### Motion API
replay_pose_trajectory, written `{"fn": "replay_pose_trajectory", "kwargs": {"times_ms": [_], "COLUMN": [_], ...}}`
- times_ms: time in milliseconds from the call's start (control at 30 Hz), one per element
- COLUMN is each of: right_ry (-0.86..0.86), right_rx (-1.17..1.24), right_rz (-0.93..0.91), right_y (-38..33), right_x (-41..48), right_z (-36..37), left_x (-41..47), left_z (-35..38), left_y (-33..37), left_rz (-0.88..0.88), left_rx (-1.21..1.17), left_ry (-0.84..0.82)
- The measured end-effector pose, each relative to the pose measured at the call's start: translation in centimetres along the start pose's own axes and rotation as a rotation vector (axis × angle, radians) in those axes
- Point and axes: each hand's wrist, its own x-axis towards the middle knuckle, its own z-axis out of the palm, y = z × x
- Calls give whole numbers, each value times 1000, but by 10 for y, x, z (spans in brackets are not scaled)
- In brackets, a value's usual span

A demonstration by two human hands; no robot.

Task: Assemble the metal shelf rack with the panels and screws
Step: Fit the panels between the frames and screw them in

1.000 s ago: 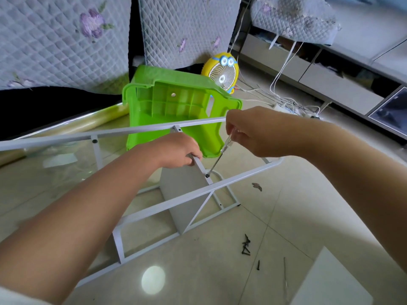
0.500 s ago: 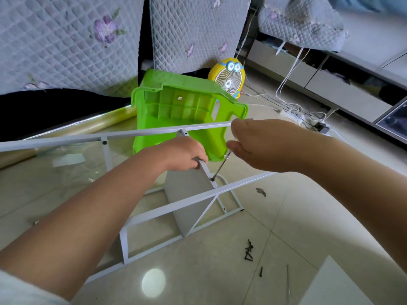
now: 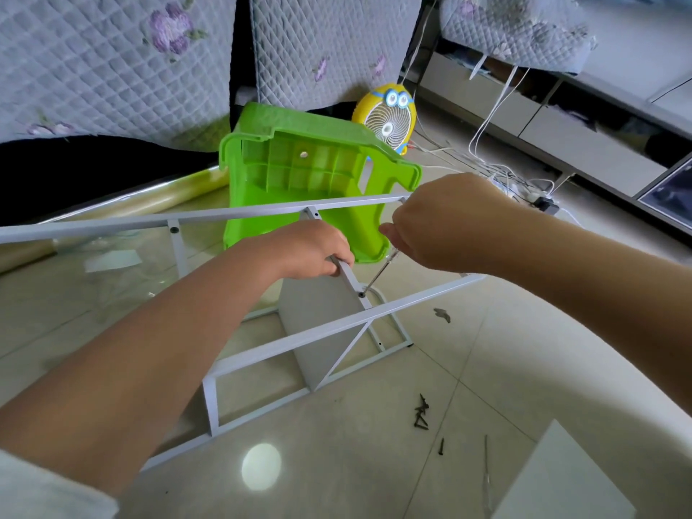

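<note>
The left hand (image 3: 314,252) gripped a white crossbar (image 3: 352,280) of the rack frame (image 3: 284,337), which lay on its side on the tiled floor (image 3: 374,462). The right hand (image 3: 438,226) curled round a screwdriver (image 3: 378,272), its tip seated in a screw (image 3: 361,294) on that bar, beside the grey panel (image 3: 318,316). The step seemed to call for pressing straight along the shaft, lest the tip slip. Spare screws (image 3: 421,417) lay nearby.
</note>
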Motion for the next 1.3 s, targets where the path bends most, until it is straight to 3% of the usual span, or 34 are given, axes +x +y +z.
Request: {"fn": "replay_pose_trajectory", "kwargs": {"times_ms": [100, 300, 600, 767, 1067, 1300], "right_ry": [-27, -58, -24, -119, -311, -510], "right_rx": [4, -26, -232, -299, -112, -53], "right_rz": [4, -226, -227, -265, -97, -72], "right_y": [-2, 1, 1, 1, -15, -18], "right_x": [2, 3, 3, 1, 18, 42], "right_z": [-1, -8, 5, 2, -12, -17], "left_x": [-1, 0, 0, 0, 0, -3], "left_z": [2, 2, 2, 2, 4, 2], "left_y": [-1, -4, -2, -1, -2, 5], "left_rz": [8, 25, 54, 56, 36, -36], "left_rx": [-5, -33, -36, -40, -82, -58], "left_ry": [6, 21, 55, 39, 67, 54]}}
